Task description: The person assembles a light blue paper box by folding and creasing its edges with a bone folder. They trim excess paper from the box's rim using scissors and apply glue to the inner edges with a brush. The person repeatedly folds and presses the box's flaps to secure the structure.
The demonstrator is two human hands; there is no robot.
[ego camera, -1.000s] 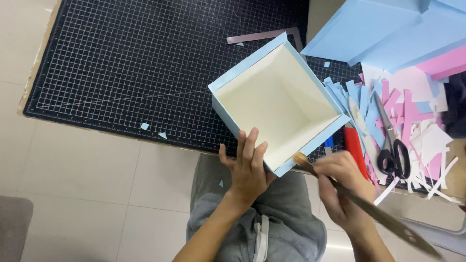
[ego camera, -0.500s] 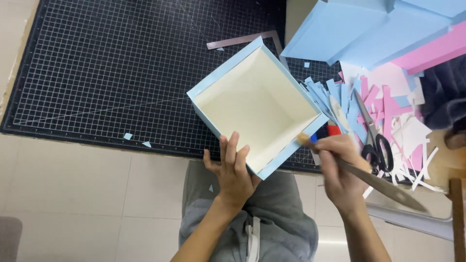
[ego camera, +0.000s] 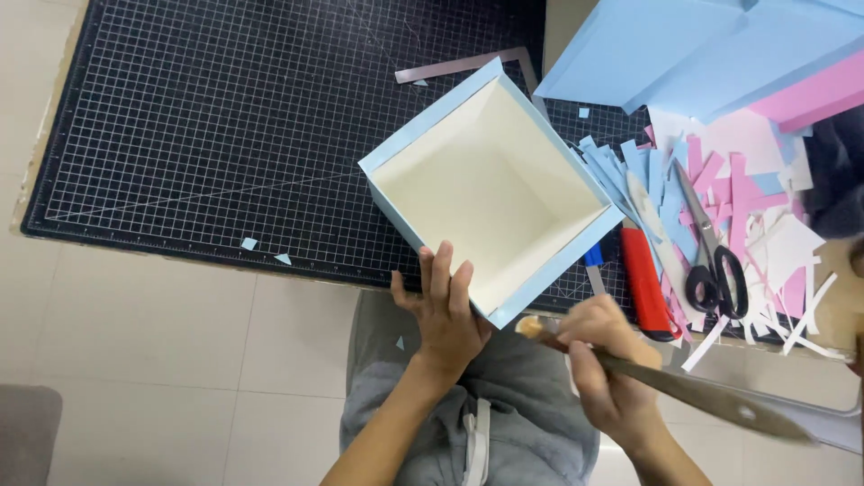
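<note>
Gripping the near left wall of an open square box point(ego camera: 490, 189), pale blue outside and cream inside, with the left hand point(ego camera: 443, 310): fingers flat against the outer face, fingertips point(ego camera: 441, 261) reaching up to the rim, thumb out to the left. Tilted toward the camera, that box, with its far part over the black gridded cutting mat point(ego camera: 225, 135) and its near corner hanging past the mat's near edge, above the lap in grey trousers point(ego camera: 504, 423).

Closed in a fist around a long brush point(ego camera: 684, 391), the right hand point(ego camera: 612, 369), just right of the box's near corner. Brush tip point(ego camera: 529, 328) poking out on the left of the fist, close beside the blue outer edge near that corner; contact not clear. Dark handle running away to the right and nearer, blurred at its end.

Lying to the right of the box: a red utility knife point(ego camera: 646, 283), black-handled scissors point(ego camera: 711, 256), and a heap of blue, pink and white paper strips point(ego camera: 756, 207). Stacked at the far right: large blue sheets point(ego camera: 684, 54) and a pink one point(ego camera: 810, 94). Resting on the mat just beyond the box: a pale grey L-shaped strip point(ego camera: 459, 67). Scattered near the mat's near left edge: two small blue scraps point(ego camera: 265, 250).
</note>
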